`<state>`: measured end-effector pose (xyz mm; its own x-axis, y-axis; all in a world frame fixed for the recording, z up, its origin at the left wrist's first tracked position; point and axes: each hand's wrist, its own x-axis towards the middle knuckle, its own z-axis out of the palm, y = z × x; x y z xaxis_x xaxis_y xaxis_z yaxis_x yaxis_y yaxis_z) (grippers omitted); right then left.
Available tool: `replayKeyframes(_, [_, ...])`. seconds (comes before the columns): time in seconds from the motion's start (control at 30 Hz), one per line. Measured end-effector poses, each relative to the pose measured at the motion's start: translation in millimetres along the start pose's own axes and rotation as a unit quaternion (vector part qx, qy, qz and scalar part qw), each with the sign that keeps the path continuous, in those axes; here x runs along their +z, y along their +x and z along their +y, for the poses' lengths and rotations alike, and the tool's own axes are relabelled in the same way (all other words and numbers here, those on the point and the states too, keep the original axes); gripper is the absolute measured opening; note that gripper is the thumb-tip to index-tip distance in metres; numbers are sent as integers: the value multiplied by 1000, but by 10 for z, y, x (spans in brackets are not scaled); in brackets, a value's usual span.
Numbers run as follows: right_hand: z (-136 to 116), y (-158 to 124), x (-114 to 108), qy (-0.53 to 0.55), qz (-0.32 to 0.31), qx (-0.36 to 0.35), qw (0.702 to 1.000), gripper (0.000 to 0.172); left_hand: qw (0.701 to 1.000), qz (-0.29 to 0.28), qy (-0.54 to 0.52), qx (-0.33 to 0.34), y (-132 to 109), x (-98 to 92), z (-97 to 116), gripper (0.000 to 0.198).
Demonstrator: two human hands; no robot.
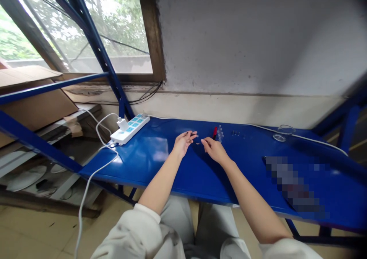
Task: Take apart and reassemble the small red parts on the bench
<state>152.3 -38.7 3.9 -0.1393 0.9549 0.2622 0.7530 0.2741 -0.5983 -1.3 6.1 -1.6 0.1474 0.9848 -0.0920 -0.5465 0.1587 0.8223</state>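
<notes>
My left hand point(182, 142) is over the blue table with its fingers drawn together. A small dark thing shows at its fingers, too small to name. Just to the right, my right hand point(213, 149) has thumb and forefinger pinched; whatever they hold, if anything, is too small to make out. A tiny pale piece point(197, 144) shows in the gap between the hands. Right behind my right hand lies a red pen-like object point(215, 132), beside a cluster of small clear plastic tubes point(220, 133). Several tiny clear pieces point(235, 133) sit farther right.
A white power strip point(130, 129) with a plug lies at the left end of the blue table point(149, 171), its cable hanging over the edge. A clear round object point(279, 137) is by the wall at right. A blurred-out object point(292, 186) occupies the right front. Blue posts flank the table.
</notes>
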Motion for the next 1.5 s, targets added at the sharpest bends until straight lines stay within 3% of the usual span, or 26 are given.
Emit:
replayKeyframes(0.13, [-7, 5, 22, 80, 2, -15, 997, 43, 992, -114, 39, -22, -74, 67, 4, 12])
replayKeyframes(0.27, [-28, 10, 39, 116, 14, -32, 993, 44, 987, -151, 60, -11, -102, 90, -3, 15])
replayKeyframes(0.43, [-31, 16, 41, 67, 40, -17, 997, 40, 988, -142, 63, 0, -107, 107, -10, 18])
replayKeyframes(0.63, [-2, 21, 38, -76, 63, -26, 995, 33, 989, -134, 63, -5, -112, 129, -22, 19])
replayKeyframes(0.83, [-33, 22, 48, -182, 93, -53, 978, 40, 991, -126, 51, 0, -111, 129, 7, 19])
replayKeyframes(1.07, [-81, 13, 84, -220, 125, -77, 964, 45, 993, -111, 34, 8, -84, 97, 43, 18])
replayKeyframes(1.5, [-78, 14, 126, -205, 119, -68, 969, 46, 994, -58, 89, 24, -69, 68, 2, 29])
